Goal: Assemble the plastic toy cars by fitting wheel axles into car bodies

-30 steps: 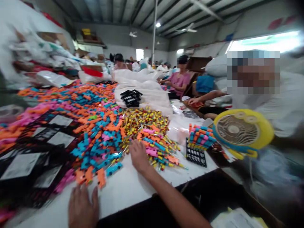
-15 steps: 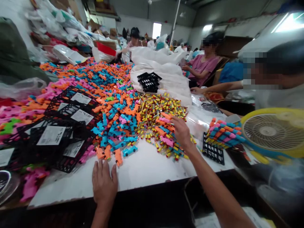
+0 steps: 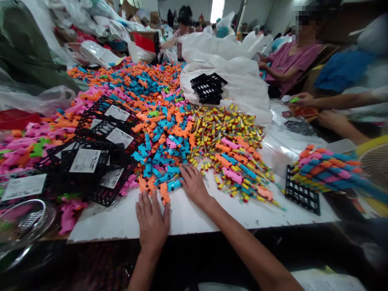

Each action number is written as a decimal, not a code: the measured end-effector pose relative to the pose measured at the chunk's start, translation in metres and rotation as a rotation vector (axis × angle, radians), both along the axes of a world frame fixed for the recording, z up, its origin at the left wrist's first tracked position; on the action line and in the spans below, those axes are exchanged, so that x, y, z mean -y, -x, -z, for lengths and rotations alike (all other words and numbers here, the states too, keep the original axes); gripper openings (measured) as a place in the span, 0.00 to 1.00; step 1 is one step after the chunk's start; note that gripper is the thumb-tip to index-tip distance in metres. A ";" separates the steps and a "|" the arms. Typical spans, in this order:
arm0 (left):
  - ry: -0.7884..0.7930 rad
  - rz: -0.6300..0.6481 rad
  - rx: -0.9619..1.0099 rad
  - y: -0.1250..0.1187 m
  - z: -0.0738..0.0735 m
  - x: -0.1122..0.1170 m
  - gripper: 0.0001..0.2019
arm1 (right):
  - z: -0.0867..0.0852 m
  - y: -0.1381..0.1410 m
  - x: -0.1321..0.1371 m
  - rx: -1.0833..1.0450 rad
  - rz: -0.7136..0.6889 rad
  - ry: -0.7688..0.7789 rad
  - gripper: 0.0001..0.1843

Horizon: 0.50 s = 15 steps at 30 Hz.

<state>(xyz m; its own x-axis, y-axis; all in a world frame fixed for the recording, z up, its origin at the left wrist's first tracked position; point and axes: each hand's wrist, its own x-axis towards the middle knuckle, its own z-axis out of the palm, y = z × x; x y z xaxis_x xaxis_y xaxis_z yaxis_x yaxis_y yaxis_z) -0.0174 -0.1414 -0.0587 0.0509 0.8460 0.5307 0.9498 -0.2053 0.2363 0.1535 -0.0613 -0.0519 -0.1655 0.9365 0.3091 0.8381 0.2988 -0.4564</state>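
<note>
The fingers (image 3: 184, 171) of the right hand (image 3: 194, 185) are stretched out open just below the middle of the frame. Their tips are laid on the blue pieces (image 3: 169, 178) at the near edge of the heap, and nothing is seen clasped in them. The left hand (image 3: 152, 220) is pressed flat and empty on the white worktop (image 3: 194, 216) at lower centre, its fingertips just short of a few orange pieces (image 3: 164, 193).

The step in hand is judged to be selection: the loose pieces are being felt over, and none has yet been taken up. For one to be lifted, the fingers would need to be closed on a single piece, which would have to be drawn clear of its tangled neighbours.

Further out, a spread of yellow-and-red tubes (image 3: 224, 129) mixed with pink and orange pieces is seen right of centre. Black grid trays (image 3: 100, 178) bearing white labels are stacked at the left. At the right edge a black rack (image 3: 303, 197) is loaded with coloured pieces, beside a yellow fan (image 3: 374, 147). A white sack (image 3: 239, 87) is set at upper centre, and a co-worker's hand (image 3: 300, 99) is seen at upper right.
</note>
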 end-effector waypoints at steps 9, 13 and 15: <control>0.066 0.009 0.011 0.001 -0.001 -0.003 0.30 | -0.011 -0.006 0.040 -0.252 -0.154 -0.060 0.20; 0.043 -0.002 0.037 0.002 -0.001 -0.001 0.29 | -0.008 -0.041 0.015 -0.140 0.186 -0.011 0.17; 0.029 -0.013 0.045 0.002 -0.001 0.000 0.29 | -0.007 -0.051 0.003 -0.015 0.194 0.084 0.13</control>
<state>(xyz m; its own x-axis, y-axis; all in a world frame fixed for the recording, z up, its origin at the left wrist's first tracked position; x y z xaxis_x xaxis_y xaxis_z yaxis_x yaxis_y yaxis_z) -0.0191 -0.1411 -0.0576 0.0168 0.8617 0.5071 0.9406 -0.1856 0.2842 0.2042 -0.0642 -0.0448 0.0244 0.9730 0.2296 0.8692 0.0928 -0.4856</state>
